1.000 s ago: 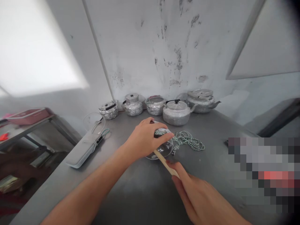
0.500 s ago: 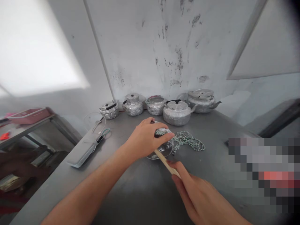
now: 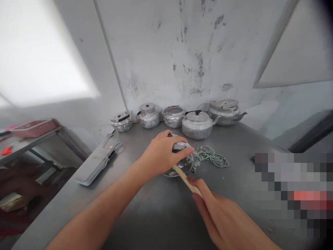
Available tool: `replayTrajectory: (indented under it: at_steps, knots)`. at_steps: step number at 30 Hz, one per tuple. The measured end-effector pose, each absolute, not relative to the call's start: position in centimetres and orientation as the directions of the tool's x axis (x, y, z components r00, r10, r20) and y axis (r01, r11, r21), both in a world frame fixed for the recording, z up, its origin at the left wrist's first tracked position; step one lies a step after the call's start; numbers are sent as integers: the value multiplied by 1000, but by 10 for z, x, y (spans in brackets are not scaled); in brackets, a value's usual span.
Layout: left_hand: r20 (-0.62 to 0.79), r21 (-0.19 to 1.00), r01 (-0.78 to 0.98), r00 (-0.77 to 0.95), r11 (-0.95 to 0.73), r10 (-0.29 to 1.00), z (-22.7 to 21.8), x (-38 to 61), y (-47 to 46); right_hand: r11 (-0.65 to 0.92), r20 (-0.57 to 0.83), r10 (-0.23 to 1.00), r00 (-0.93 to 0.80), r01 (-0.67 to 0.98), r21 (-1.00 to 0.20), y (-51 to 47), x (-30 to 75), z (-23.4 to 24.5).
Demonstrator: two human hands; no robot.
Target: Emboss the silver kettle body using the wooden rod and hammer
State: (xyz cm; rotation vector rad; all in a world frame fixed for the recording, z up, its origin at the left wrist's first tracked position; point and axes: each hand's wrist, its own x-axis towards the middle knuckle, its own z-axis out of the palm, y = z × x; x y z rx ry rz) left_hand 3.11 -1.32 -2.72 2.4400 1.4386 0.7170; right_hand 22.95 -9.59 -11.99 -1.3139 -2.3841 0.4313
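My left hand (image 3: 161, 152) is closed over a small shiny metal pot (image 3: 182, 166) on the grey metal table (image 3: 145, 205), pressing green-and-white cord against its top. The same cord (image 3: 212, 156) lies in a loose pile to the pot's right. My right hand (image 3: 221, 215) grips a thin wooden stick (image 3: 186, 177) whose far end reaches the pot under my left thumb.
Several dimpled aluminium kettles (image 3: 197, 125) stand in a row along the stained back wall. A flat white device with cables (image 3: 93, 165) lies at the table's left edge. A lower table with a pink tray (image 3: 33, 126) stands at left. A blurred patch covers the right.
Almost nothing has moved. Both hands keep their hold, and the view has shifted very slightly.
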Motion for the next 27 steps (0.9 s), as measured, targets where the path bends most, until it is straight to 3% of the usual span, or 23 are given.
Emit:
replayTrajectory:
  at_steps: [11, 15, 18, 23, 27]
  knots:
    - [295, 415, 758, 412, -504, 862, -30, 30, -12, 568, 249, 823, -511, 728, -383, -99, 230, -118]
    - [292, 416, 764, 402, -494, 868, -29, 31, -12, 545, 239, 837, -492, 717, -435, -98, 228, -118]
    - [294, 415, 757, 412, -504, 862, -28, 31, -12, 564, 258, 826, -502, 718, -409, -97, 227, -118]
    - [293, 410, 767, 401, -493, 868, -29, 31, -12, 516, 222, 853, -471, 708, -482, -97, 228, -116]
    - [291, 415, 759, 411, -501, 864, -28, 31, -12, 538, 189, 839, -510, 723, -433, -96, 229, -116]
